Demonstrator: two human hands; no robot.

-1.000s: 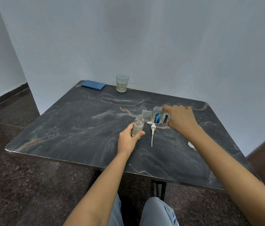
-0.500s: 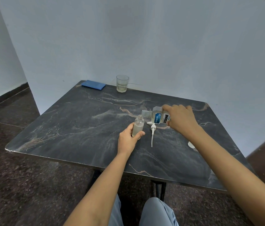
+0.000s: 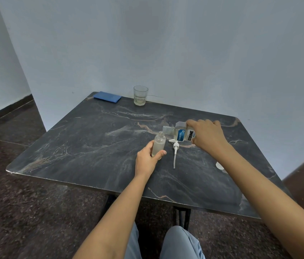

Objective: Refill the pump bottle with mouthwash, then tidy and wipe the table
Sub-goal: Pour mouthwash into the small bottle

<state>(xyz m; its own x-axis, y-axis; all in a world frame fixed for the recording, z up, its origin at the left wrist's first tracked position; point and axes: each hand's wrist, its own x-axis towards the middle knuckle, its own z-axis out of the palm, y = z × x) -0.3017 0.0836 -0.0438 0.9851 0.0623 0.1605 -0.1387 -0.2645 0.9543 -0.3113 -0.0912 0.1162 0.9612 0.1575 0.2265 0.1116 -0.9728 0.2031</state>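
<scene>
A dark marble bench [image 3: 84,146] is shown from above. At its far left corner a folded blue cloth [image 3: 107,96] is laid, with a glass [image 3: 140,95] beside it. Near the middle, the open pump bottle [image 3: 159,144] is held upright by the left hand [image 3: 147,159], fingers [image 3: 161,152] curled round it. Just right, the pump head [image 3: 175,150] is laid flat. The mouthwash bottle [image 3: 182,134] is gripped in the right hand [image 3: 208,136] and tipped, mouth just above the small neck. A white cap [image 3: 219,166] is seen near the right edge. Pouring appears to be in hand; a steady tilt and aligned mouths are called for next
</scene>
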